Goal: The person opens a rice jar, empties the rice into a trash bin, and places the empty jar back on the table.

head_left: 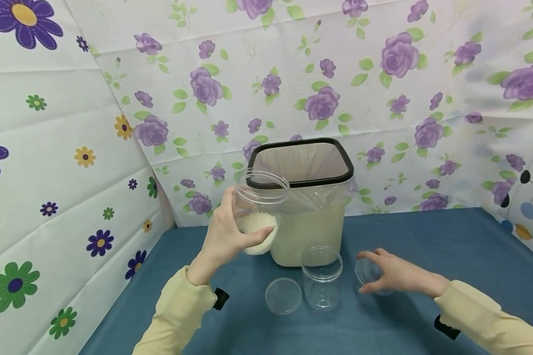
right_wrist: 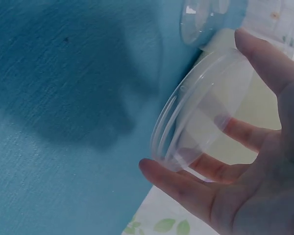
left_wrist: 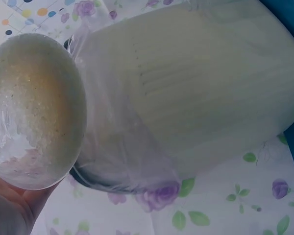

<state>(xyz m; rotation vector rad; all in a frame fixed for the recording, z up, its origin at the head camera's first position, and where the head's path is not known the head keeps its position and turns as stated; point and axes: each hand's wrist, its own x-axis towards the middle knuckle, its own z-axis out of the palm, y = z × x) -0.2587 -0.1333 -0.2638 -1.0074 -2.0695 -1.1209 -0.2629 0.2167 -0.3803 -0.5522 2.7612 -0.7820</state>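
Note:
My left hand grips a clear plastic jar, its open mouth up and tilted, in front of the bin. White rice-like grains lie in the bottom of this jar. The left wrist view shows the base of the jar with the grains against it. At the right, my right hand holds a clear round lid by its edge, thumb on one side and fingers on the other. Between the hands a second clear jar stands upright without a lid, and another clear lid lies flat beside it.
A cream waste bin with a black rim and a clear liner stands behind the jars. The blue tabletop runs back to flowered cloth walls at the rear and sides.

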